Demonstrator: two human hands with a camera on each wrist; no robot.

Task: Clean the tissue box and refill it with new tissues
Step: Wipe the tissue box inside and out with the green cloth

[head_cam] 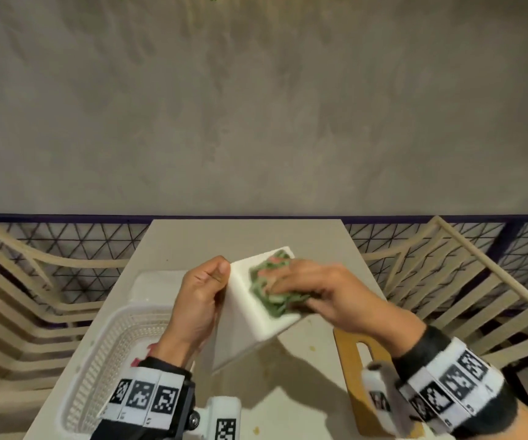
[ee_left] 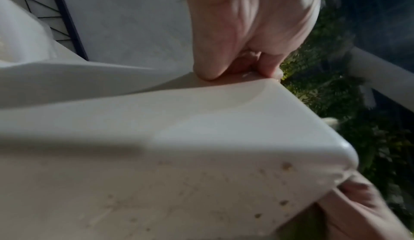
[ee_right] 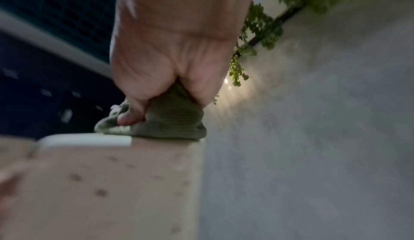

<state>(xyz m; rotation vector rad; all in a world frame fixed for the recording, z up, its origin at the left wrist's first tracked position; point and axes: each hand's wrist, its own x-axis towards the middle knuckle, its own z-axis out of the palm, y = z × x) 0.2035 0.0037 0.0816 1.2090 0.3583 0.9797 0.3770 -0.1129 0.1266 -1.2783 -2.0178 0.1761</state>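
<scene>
A white plastic tissue box (head_cam: pixel 250 312) is held tilted above the table, one corner down. My left hand (head_cam: pixel 202 296) grips its upper left edge, fingers curled over the rim (ee_left: pixel 257 67). My right hand (head_cam: pixel 326 293) clutches a green cloth (head_cam: pixel 272 287) and presses it against the box's upper face, blurred by motion. In the right wrist view the bunched green cloth (ee_right: pixel 170 120) sits on the box's edge (ee_right: pixel 89 140). Small brown specks dot the box's side (ee_left: pixel 284 167). What is inside the box stays hidden.
A white perforated basket (head_cam: pixel 113 350) stands at the table's left, with a white lid-like piece (head_cam: pixel 154 287) behind it. A wooden cutting board (head_cam: pixel 361 376) lies at the right. Cream slatted chairs (head_cam: pixel 18 296) flank the table (head_cam: pixel 246 236), with a mesh railing beyond.
</scene>
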